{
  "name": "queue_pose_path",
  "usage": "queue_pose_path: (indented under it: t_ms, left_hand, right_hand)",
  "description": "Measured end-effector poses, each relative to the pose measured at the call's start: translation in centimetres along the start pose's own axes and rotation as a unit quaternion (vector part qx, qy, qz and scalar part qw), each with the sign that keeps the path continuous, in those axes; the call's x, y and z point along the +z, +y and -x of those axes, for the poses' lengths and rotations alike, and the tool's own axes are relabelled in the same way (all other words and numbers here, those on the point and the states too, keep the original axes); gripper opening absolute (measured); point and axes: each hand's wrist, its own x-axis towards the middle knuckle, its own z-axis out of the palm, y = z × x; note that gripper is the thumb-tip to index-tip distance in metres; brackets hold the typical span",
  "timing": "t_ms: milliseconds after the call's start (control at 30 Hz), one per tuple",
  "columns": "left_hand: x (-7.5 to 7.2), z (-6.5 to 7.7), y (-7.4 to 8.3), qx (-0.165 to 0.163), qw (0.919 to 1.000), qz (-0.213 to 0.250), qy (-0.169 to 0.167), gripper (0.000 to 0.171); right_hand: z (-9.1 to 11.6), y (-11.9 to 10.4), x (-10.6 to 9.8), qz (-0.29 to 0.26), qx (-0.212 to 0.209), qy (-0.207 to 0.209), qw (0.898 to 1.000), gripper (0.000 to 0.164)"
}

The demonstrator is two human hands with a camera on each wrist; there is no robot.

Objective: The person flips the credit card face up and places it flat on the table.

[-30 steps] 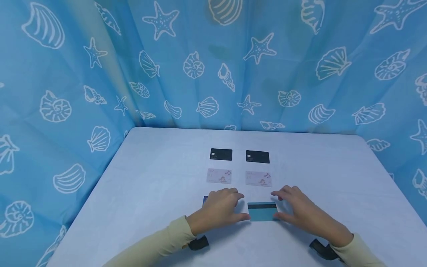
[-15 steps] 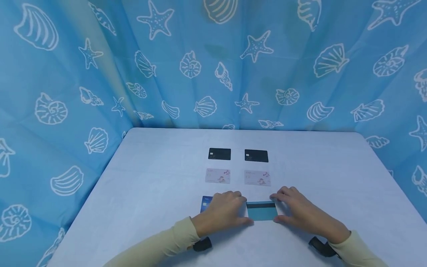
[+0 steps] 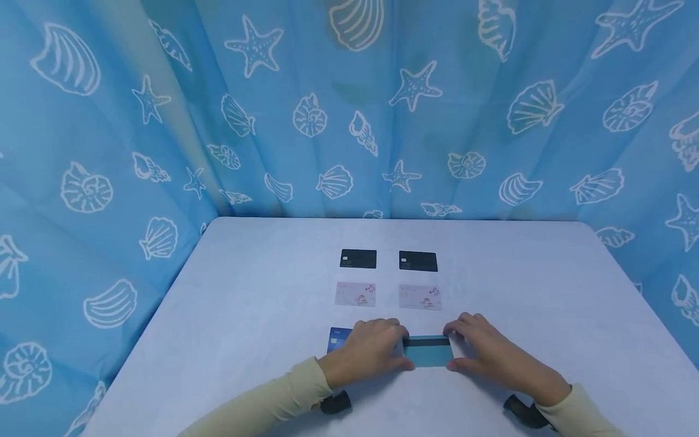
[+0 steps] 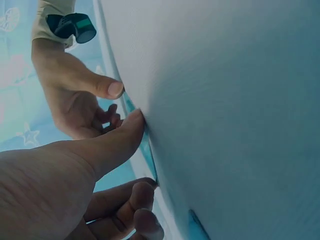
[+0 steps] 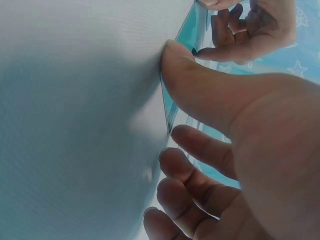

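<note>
A teal card with a dark stripe (image 3: 428,353) lies flat on the white table between my two hands. My left hand (image 3: 368,347) pinches its left end, thumb at the near edge and index finger at the far edge. In the same way my right hand (image 3: 486,352) pinches the right end. The left wrist view shows my left thumb (image 4: 127,132) against the thin teal edge; the right wrist view shows my right thumb (image 5: 177,55) there too. A blue card with a chip (image 3: 338,338) lies partly hidden behind my left hand.
Two pale pink-patterned cards (image 3: 355,294) lie side by side beyond the hands. Behind them are two black cards (image 3: 358,258), also flat on the white table (image 3: 262,291). A blue shell-print curtain (image 3: 338,121) hangs along the table's back and left.
Both hands have closed in on the teal card, fingers now against its edges. The left hand moved slightly right, uncovering more of the blue card. The teal card stays nearly in place.
</note>
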Motion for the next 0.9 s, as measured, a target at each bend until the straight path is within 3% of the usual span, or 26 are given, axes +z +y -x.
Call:
queue_pose_path:
  t_ms: [400,900]
  left_hand:
    - [0.05,0.02,-0.07,0.012,0.9999,0.006,-0.002,0.052]
    - [-0.10,-0.08,0.01,0.000,0.9999,0.015,0.003,0.054]
  right_hand:
    - [0.08,-0.19,0.15,-0.024,0.008,-0.006,1.000,0.053]
    - [0.26,-0.25,0.09,0.004,0.007,0.011,1.000,0.062]
